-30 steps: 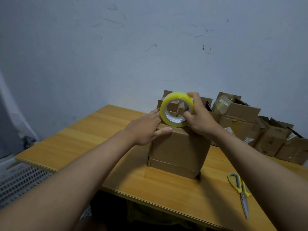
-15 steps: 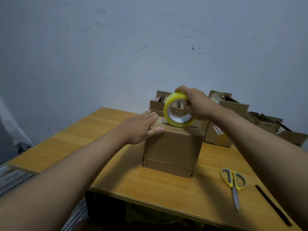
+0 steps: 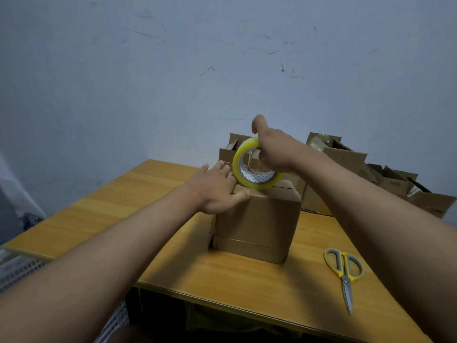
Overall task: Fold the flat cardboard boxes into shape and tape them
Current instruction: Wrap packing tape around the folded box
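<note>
A folded brown cardboard box (image 3: 257,226) stands upright in the middle of the wooden table (image 3: 103,209). My left hand (image 3: 217,189) lies flat on the box's top left edge, fingers straight, thumb over the front face. My right hand (image 3: 274,152) grips a yellow roll of clear tape (image 3: 249,181) from above, with the roll standing on edge on the box top. The thumb sticks up above the roll. The seam of the top flaps shows just right of the roll.
Yellow-handled scissors (image 3: 343,271) lie on the table right of the box. A heap of other cardboard boxes (image 3: 390,179) fills the back right along the wall. The table's front edge runs close below the box; a white perforated crate (image 3: 17,271) sits low left.
My right hand has turned over the top of the tape roll and carried it slightly farther back along the box top. My left hand stays pressed on the box.
</note>
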